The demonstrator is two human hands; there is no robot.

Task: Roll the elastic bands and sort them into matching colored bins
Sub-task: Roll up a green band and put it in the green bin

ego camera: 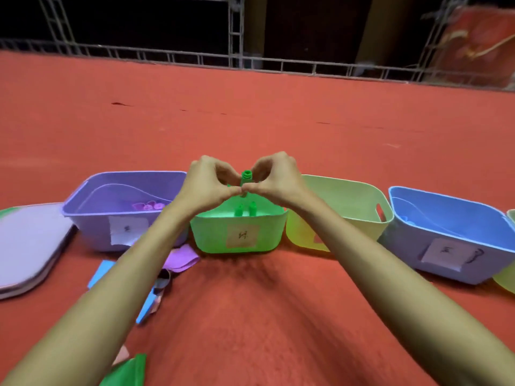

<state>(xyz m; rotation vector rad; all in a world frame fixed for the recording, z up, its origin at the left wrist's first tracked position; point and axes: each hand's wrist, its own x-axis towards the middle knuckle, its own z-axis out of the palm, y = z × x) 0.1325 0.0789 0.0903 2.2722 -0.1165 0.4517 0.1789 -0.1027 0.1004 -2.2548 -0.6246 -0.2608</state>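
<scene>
Both the left hand (207, 181) and the right hand (274, 178) pinch a rolled green band (246, 177) upright between their fingertips directly above the green bin (241, 235), which sits on the red surface (250, 121) between the purple bin (122, 210) and the yellow bin (345, 207).

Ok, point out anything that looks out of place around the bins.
Loose unrolled bands lie scattered on the red cloth in front of the purple bin, not sorted yet. The bins stand upright; both hands hold a rolled green band over the green bin.
</scene>
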